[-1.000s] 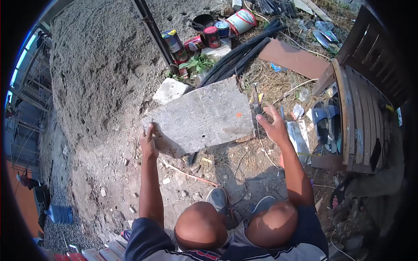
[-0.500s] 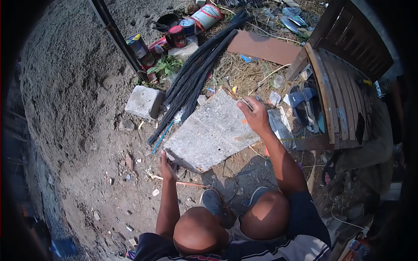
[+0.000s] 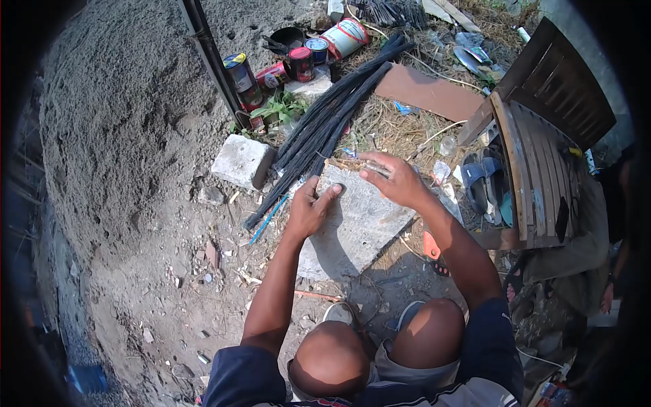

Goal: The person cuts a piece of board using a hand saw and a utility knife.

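Observation:
A grey, cement-stained board [image 3: 369, 220] with a rough, splintered top edge is tilted in front of my knees. My left hand [image 3: 313, 209] grips its upper left edge, thumb flat on the face and fingers mostly hidden behind. At the upper right edge, my right hand [image 3: 397, 180] is closed, its thumb and fingers around the board's rim. The shadow of my left arm falls across the lower left of the board. An orange object [image 3: 432, 245] lies on the ground below my right forearm.
Black rods [image 3: 332, 115] lie bundled beyond the board, beside a concrete block [image 3: 243, 161]. Paint cans [image 3: 301, 63] stand behind a dark post [image 3: 215, 64]. At right is a wooden chair [image 3: 542, 163] with sandals [image 3: 485, 178]; another person's leg [image 3: 576, 251] is beside it.
My left hand has moved from the board's lower left corner up to its upper left edge. The board has tilted and turned. My right hand stays at the upper right edge.

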Demonstrator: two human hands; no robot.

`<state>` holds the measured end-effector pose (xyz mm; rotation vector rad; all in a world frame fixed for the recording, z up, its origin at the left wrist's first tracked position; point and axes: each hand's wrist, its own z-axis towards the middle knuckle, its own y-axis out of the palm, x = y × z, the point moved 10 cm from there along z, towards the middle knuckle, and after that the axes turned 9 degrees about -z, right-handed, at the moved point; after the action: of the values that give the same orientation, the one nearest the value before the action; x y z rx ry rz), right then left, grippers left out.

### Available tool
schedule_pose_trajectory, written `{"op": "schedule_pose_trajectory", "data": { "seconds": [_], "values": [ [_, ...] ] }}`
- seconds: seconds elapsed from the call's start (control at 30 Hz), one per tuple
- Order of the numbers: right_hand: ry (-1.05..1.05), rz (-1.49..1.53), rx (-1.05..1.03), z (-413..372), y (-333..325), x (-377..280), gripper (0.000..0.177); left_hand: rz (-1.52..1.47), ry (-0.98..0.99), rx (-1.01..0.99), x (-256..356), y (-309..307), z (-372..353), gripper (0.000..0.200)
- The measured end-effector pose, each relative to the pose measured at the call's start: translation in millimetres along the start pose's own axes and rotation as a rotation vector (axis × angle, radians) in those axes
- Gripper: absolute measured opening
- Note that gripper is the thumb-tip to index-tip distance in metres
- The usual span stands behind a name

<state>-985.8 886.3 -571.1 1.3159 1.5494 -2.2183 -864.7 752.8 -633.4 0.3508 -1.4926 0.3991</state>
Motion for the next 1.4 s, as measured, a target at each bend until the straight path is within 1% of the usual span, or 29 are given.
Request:
{"op": "schedule_pose_trajectory", "data": {
  "seconds": [0.03, 0.07, 0.13, 0.17, 0.2, 0.27, 0.3, 0.33, 0.4, 0.43, 0.47, 0.53, 0.57, 0.63, 0.7, 0.73, 0.77, 0.8, 0.87, 0.9, 0.93, 1.0, 1.07, 1.1, 1.17, 1.23, 1.3, 1.33, 1.4],
  "values": [
    [-0.134, -0.082, 0.062, 6, -6, -18, 0.044, -0.057, 0.081, 0.056, 5, -4, -6, 0.037],
    [-0.121, -0.083, 0.065, 11, -7, -25, 0.044, -0.06, 0.074, 0.045, 0, -2, -9, 0.037],
    [-0.169, -0.217, -0.057, 25, 3, -47, 0.036, -0.037, 0.013, 0.057, -16, -2, -10, 0.038],
    [-0.268, -0.343, -0.099, 32, 11, -56, 0.027, -0.017, 0.004, 0.065, -16, -1, -11, 0.039],
    [-0.266, -0.347, -0.093, 37, 11, -57, 0.027, -0.018, 0.009, 0.059, -15, 0, -14, 0.039],
    [-0.233, -0.39, 0.004, 46, 6, -56, 0.023, -0.083, 0.027, 0.091, -11, -1, -21, 0.041],
    [-0.232, -0.307, 0.165, 47, -10, -56, 0.023, -0.004, -0.002, 0.095, -26, -6, -20, 0.042],
    [-0.227, -0.304, 0.158, 52, -14, -51, 0.023, -0.005, -0.011, 0.095, -41, -9, -19, 0.042],
    [0.156, 0.399, 0.234, 55, -35, 8, 0.022, -0.088, 0.026, 0.122, -45, -13, -20, 0.045],
    [0.161, 0.397, 0.232, 50, -40, 18, 0.022, -0.025, -0.027, 0.111, -48, -17, -22, 0.047],
    [0.171, 0.35, 0.258, 46, -49, 33, 0.023, -0.026, -0.025, 0.115, -39, -20, -22, 0.047],
    [0.175, 0.312, 0.272, 37, -50, 61, 0.023, 0.162, -0.037, 0.134, -25, -30, -23, 0.05],
    [0.149, 0.267, 0.192, 31, -37, 70, 0.023, 0.15, 0.016, 0.145, -35, -36, -16, 0.052],
    [0.135, 0.198, 0.01, 19, -2, 82, 0.027, 0.211, -0.012, 0.142, -28, -41, -10, 0.053],
    [0.091, 0.189, -0.006, 8, 18, 68, 0.03, 0.39, -0.084, 0.082, -24, -40, 2, 0.058],
    [0.049, 0.173, -0.021, 4, 26, 60, 0.033, 0.391, -0.097, 0.092, -21, -35, 4, 0.058],
    [-0.022, 0.125, -0.043, 4, 43, 70, 0.035, 0.468, -0.14, 0.073, -12, -28, 5, 0.056],
    [-0.03, 0.135, -0.055, 2, 49, 79, 0.035, 0.547, -0.183, 0.054, -9, -22, 5, 0.054],
    [-0.007, -0.059, -0.003, -3, 51, 100, 0.038, 0.562, -0.154, 0.072, -16, -16, 8, 0.059],
    [-0.009, -0.087, 0.128, -12, 41, 109, 0.036, 0.664, -0.169, 0.03, -21, -10, 9, 0.06],
    [-0.018, -0.077, 0.115, -26, 44, 120, 0.036, 0.763, -0.19, -0.016, -28, -3, 9, 0.062],
    [0.219, 0.223, 0.174, -66, 37, 167, 0.034, 0.778, -0.204, -0.009, -44, 5, 11, 0.061],
    [0.281, 0.027, 0.241, -123, 37, 217, 0.034, 0.839, -0.222, -0.035, -56, 16, 16, 0.056],
    [0.356, -0.075, 0.253, -157, 40, 245, 0.031, 0.824, -0.261, -0.052, -59, 21, 17, 0.056],
    [0.363, -0.168, 0.286, -217, 21, 256, 0.026, 0.872, -0.27, -0.043, -61, 30, 21, 0.057],
    [0.388, -0.323, 0.239, -273, 11, 263, 0.024, 0.947, -0.284, -0.079, -69, 39, 23, 0.06],
    [0.324, -0.439, 0.23, -312, 6, 261, 0.023, 0.954, -0.291, -0.104, -73, 39, 26, 0.059],
    [0.321, -0.433, 0.23, -327, 7, 265, 0.023, 0.961, -0.288, -0.136, -73, 39, 26, 0.058],
    [0.292, -0.449, 0.086, -340, 25, 268, 0.028, 0.971, -0.254, -0.149, -80, 34, 29, 0.057]
  ]
}}
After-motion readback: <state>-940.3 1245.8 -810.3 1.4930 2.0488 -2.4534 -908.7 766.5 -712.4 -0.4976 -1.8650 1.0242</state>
